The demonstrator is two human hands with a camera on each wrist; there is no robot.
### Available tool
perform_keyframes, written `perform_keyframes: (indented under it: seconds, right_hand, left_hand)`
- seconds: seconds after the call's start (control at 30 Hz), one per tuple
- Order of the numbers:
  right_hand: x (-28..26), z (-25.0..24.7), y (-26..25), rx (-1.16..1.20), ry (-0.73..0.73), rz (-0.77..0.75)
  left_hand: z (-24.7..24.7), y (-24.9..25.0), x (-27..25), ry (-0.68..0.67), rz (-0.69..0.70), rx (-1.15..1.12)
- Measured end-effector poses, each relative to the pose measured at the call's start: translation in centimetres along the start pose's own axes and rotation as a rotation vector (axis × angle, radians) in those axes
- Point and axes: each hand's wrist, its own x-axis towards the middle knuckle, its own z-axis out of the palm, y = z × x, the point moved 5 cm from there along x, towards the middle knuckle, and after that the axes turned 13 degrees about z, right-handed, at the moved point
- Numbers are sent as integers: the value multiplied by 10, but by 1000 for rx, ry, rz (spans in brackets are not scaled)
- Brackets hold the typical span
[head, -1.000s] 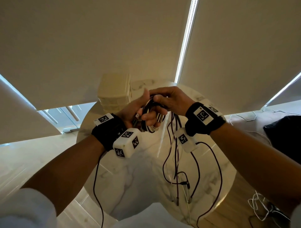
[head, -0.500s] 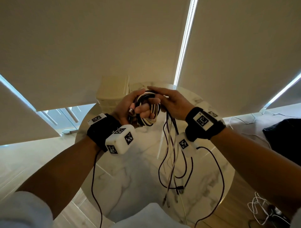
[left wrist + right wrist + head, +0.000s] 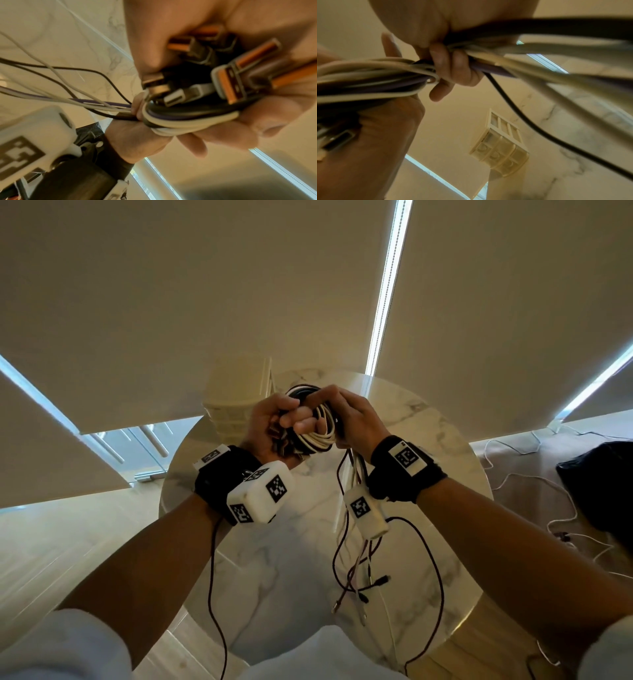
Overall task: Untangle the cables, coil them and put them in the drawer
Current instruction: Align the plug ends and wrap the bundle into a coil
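We are holding the coil (image 3: 313,424) of white, black and purple cables up above the round marble table (image 3: 442,440), so the loose tails (image 3: 352,542) are hanging free under it and not snagging on anything as we wind. Our left hand (image 3: 270,426) is gripping the coil with its fingers curled round the loops, acting as the fixed anchor. Our right hand (image 3: 346,416) is closing its fingers and thumb on the strands at the coil's right side, and we judge it is laying on the next turn. The cream drawer unit (image 3: 239,392) is standing at the far left of the table, just beyond the hands, close enough for an easy drop once coiling is finished; whether a drawer is open we cannot tell.

The head view is showing the tails dangling near the table's near right edge, which neither wrist view is taking in fully. The left wrist view is showing what the head view is hiding: a cluster of plugs (image 3: 223,75), several orange-tipped, is tucked in the palm. The right wrist view is showing the drawer unit's (image 3: 501,148) front and the fingers (image 3: 452,67) wrapped round the bundle.
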Motion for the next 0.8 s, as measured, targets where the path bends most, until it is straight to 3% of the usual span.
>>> perform_keyframes:
  seconds: [0.13,0.27,0.5,0.63,0.8]
  right_hand:
    - [1,1,9,146,62,122]
    - [-1,1,18,205,124,222]
    - [-14,13,36,311,15,350]
    - [-24,26,53,97,-47,418]
    - [-30,24,41,-471,-182,399]
  left_hand:
    - [11,-5,3,1,69,78]
    - [13,-8,9,107,182,19]
    - [14,10,21,229,384,66]
    - [-5,25,20,366,449,267]
    - [-23,26,10,377,436,925]
